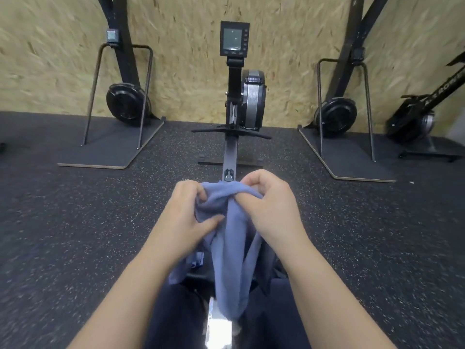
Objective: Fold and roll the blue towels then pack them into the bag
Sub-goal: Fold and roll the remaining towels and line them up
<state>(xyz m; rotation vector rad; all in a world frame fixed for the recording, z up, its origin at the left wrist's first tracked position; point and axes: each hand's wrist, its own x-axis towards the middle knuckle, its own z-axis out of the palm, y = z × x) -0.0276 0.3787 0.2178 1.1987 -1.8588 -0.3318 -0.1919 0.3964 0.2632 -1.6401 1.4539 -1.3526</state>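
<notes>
Legs in dark trousers (pixel 181 321) occupy the nearest part of the view, on either side of the rowing machine rail (pixel 218 326), which suggests the person sits astride the machine. No bag is in view.

Blue towel (pixel 234 250): bunched, not yet flat. The upper edge is gathered between both hands; the remainder hangs down in a long fold toward the rail between the legs. A further patch of blue cloth (pixel 197 260) shows below the left wrist; whether it belongs to the same towel cannot be determined.

Step in hand (judged): locating the edges and opening the towel out before the first fold. Recommended procedure:
1. Work the fingers along the top hem until each hand holds one corner.
2. Draw the hands apart to tension the edge and let the cloth hang square.
3. Keep the hanging end off the floor and the rail.
4. Fold only once the edges align; a crooked fold is likely to give a loose roll.

Left hand (pixel 187 212): fingers curled into the gathered cloth, thumb pressing it from the near side. Firm grip on the towel.

Right hand (pixel 270 200): fingers curled tightly, pinching the bunched top edge just beside the left hand.

Beyond the hands, the rail runs over speckled rubber floor (pixel 75 222) to the flywheel housing (pixel 253 99) and monitor (pixel 234 38). Two further machines on flat bases stand left (pixel 125 102) and right (pixel 337 114), against a chipboard wall (pixel 188 59).
</notes>
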